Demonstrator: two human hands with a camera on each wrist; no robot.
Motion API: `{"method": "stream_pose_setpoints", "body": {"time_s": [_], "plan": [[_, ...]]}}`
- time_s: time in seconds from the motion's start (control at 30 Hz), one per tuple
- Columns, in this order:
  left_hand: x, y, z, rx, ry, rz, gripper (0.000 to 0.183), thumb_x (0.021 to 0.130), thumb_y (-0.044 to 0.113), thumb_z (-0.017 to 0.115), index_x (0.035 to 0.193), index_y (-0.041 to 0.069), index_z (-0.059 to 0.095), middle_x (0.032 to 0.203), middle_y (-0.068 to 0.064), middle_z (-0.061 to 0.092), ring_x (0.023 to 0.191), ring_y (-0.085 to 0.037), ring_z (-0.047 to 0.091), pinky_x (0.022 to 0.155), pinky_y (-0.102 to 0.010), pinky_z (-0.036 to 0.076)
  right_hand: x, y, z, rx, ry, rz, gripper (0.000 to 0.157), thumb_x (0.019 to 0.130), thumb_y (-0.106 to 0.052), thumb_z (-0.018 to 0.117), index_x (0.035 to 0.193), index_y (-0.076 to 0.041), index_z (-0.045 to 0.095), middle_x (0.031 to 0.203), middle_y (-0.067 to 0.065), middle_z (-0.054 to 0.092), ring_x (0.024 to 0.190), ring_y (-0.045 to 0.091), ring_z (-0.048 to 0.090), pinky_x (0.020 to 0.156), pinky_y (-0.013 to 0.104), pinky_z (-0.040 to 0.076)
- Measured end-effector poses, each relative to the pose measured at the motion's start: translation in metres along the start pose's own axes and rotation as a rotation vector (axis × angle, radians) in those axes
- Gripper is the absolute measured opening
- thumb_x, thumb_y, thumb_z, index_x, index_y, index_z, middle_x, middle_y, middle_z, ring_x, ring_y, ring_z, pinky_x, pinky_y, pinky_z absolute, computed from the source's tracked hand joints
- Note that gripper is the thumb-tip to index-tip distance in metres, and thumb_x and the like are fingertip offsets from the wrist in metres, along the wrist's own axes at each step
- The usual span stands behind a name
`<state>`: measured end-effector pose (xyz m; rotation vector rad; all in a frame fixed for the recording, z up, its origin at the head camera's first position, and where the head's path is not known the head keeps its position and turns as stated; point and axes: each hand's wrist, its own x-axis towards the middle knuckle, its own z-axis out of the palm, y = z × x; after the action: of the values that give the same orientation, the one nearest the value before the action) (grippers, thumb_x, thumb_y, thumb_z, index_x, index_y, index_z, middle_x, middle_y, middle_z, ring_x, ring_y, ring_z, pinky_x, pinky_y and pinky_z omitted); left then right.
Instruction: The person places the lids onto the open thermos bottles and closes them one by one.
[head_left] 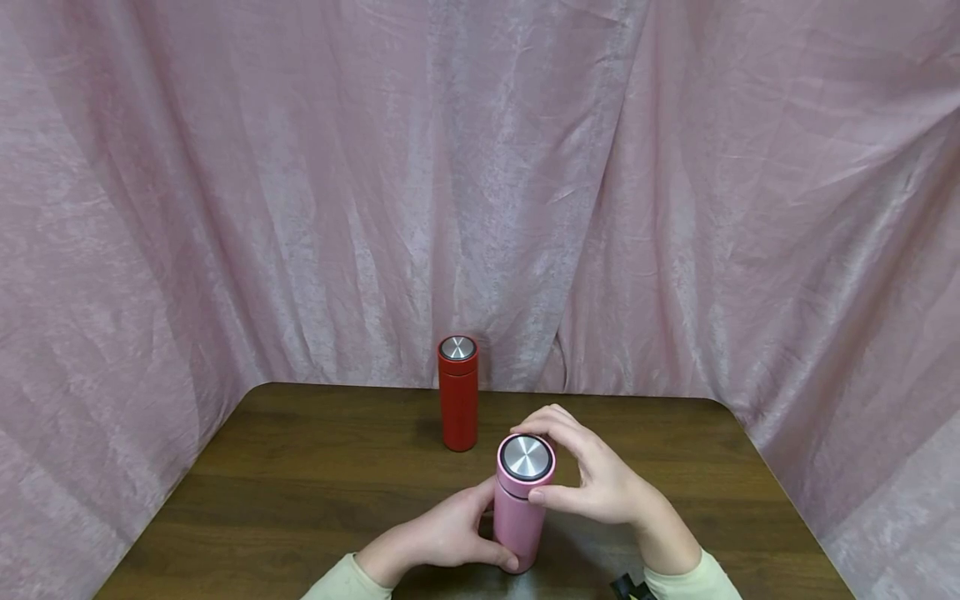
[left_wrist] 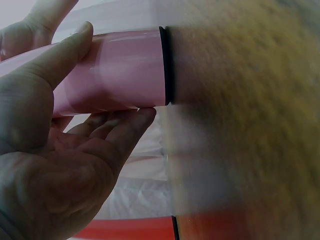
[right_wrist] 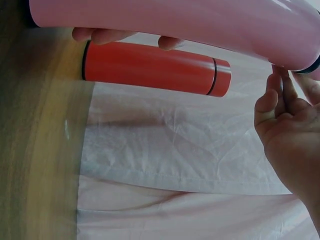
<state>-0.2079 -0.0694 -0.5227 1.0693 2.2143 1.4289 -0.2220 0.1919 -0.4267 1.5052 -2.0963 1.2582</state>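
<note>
A pink thermos bottle with a silver-topped lid stands upright, or nearly so, near the front of the table. My left hand grips its lower body, thumb on the near side and fingers behind. Around the lid curl the thumb and fingers of my right hand. The left wrist view shows the black base ring of the pink thermos at the table surface. Beyond both hands, a red thermos bottle stands upright with its lid on; nothing touches it.
The brown wooden table has rounded far corners. Pink velvet curtains hang behind it and along both sides. A small black object shows beside the right sleeve at the bottom edge.
</note>
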Motion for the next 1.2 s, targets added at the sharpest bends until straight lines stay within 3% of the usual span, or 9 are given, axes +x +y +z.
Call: {"method": "stream_pose_setpoints", "body": {"time_s": [0.4,0.7,0.83,0.97,1.2], "plan": [[0.0007,0.0010,0.0002,-0.004,0.001,0.011,0.085,0.085,0.023,0.101,0.154,0.032,0.053,0.142,0.011,0.069,0.133,-0.010,0.065,0.113,-0.032,0.053,-0.0009,0.0005,0.0037,0.027,0.033,0.108,0.065,0.082,-0.025,0.101,0.133,-0.016,0.062,0.124,-0.001,0.065,0.112,0.016,0.061,0.090,0.031,0.055],[0.0006,0.0003,0.0001,0.002,0.002,0.010,0.084,0.085,0.023,0.100,0.154,0.032,0.053,0.143,0.011,0.069,0.134,-0.010,0.064,0.113,-0.033,0.052,-0.0021,0.0006,0.0041,0.014,0.038,0.135,0.067,0.080,-0.026,0.103,0.132,-0.017,0.061,0.123,-0.002,0.064,0.110,0.016,0.060,0.088,0.030,0.054],[0.0005,0.0004,0.0001,0.013,0.004,0.010,0.084,0.085,0.024,0.101,0.154,0.032,0.053,0.142,0.012,0.069,0.134,-0.010,0.065,0.113,-0.033,0.052,-0.0026,0.0008,0.0033,0.005,0.025,0.128,0.073,0.081,-0.027,0.102,0.140,-0.014,0.061,0.130,0.000,0.064,0.114,0.016,0.062,0.091,0.031,0.055],[0.0003,0.0005,0.0002,0.019,0.005,0.007,0.083,0.085,0.025,0.101,0.153,0.032,0.053,0.141,0.012,0.069,0.133,-0.010,0.065,0.113,-0.033,0.053,-0.0023,0.0002,0.0020,-0.004,-0.003,0.096,0.083,0.087,-0.028,0.095,0.157,-0.012,0.054,0.144,0.003,0.062,0.126,0.020,0.062,0.105,0.034,0.054],[-0.0005,0.0007,-0.0004,0.012,-0.001,-0.006,0.081,0.085,0.025,0.101,0.151,0.031,0.055,0.137,0.013,0.071,0.131,-0.010,0.066,0.112,-0.033,0.053,0.0012,-0.0012,0.0012,0.029,-0.034,-0.039,0.082,0.090,-0.016,0.081,0.164,-0.004,0.047,0.147,0.011,0.058,0.133,0.029,0.056,0.113,0.039,0.048]]}}
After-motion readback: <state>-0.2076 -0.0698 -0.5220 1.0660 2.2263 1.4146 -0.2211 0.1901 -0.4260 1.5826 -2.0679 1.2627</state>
